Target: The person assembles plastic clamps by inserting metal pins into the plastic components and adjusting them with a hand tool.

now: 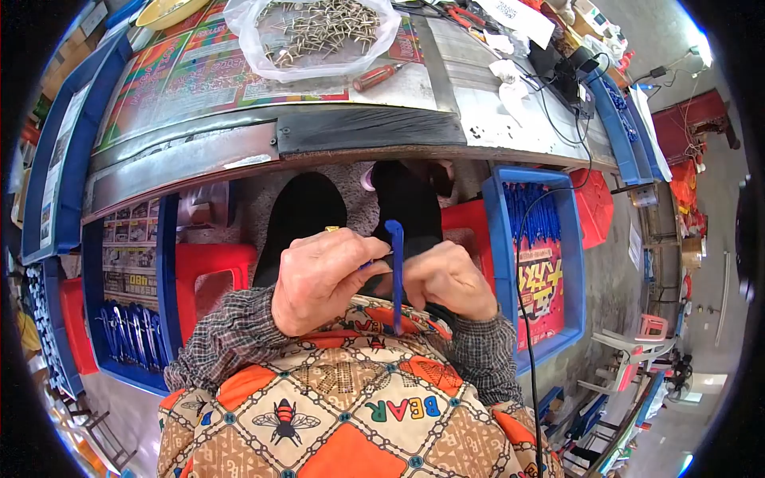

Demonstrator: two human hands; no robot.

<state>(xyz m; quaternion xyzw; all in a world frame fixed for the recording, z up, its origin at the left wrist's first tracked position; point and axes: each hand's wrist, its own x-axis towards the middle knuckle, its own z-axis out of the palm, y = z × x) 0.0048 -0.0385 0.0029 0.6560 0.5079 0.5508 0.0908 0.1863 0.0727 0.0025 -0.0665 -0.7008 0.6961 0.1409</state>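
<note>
Pinching a hooked blue plastic strip [398,287] over the lap, left hand [323,279] in a closed grip.
Best steadied near the pinch, unbent; impossible to tell about any hold by the right hand [453,279], alongside. Beyond: counter [366,131], screwdriver [377,77], plastic bag [319,74] of metal pins [327,30]. Snag risk: black cable [539,438].

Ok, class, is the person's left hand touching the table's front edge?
Apart. The head view shows dark trousers in the gap between the left hand and the table's front edge.
</note>
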